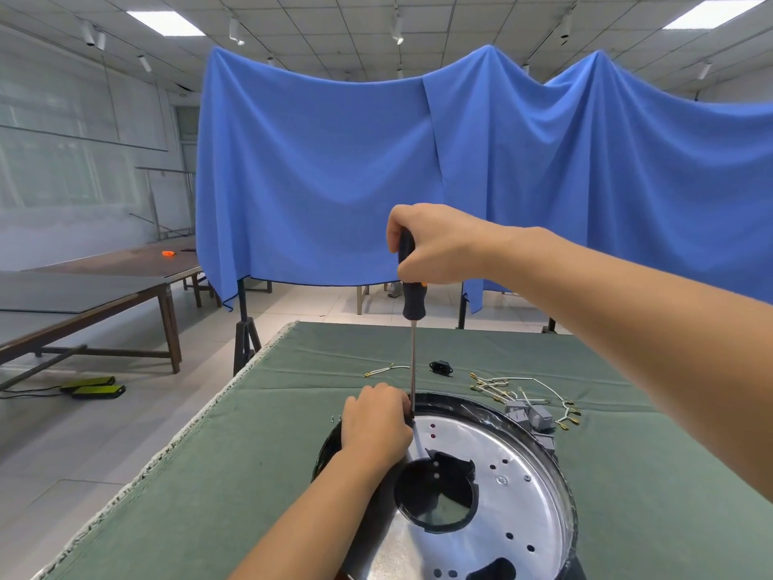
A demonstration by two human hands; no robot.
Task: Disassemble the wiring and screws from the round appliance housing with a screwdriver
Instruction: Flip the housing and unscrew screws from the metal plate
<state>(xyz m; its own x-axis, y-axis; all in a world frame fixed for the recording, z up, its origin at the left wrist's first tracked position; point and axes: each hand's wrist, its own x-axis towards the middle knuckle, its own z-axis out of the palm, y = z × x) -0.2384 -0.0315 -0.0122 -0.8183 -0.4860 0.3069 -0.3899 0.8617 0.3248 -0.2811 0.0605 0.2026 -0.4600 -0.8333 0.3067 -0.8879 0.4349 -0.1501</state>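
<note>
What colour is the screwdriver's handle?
Black, with a small orange mark; the head view shows the screwdriver held upright in the right hand.

Bright, even light from recessed ceiling panels (165, 23) — shadows soft and faint. Mild glare on the housing's metal plate (514, 496). Wide-angle bending at the edges — focus sharp, slight softness far left.

Single head-worn wide-angle view, looking forward and down along both forearms. Near field taking in green-covered table (259, 466); far field showing blue drape (334, 161), ceiling, side tables. Lens bending straight lines at edges. No second view sharing scene.
</note>
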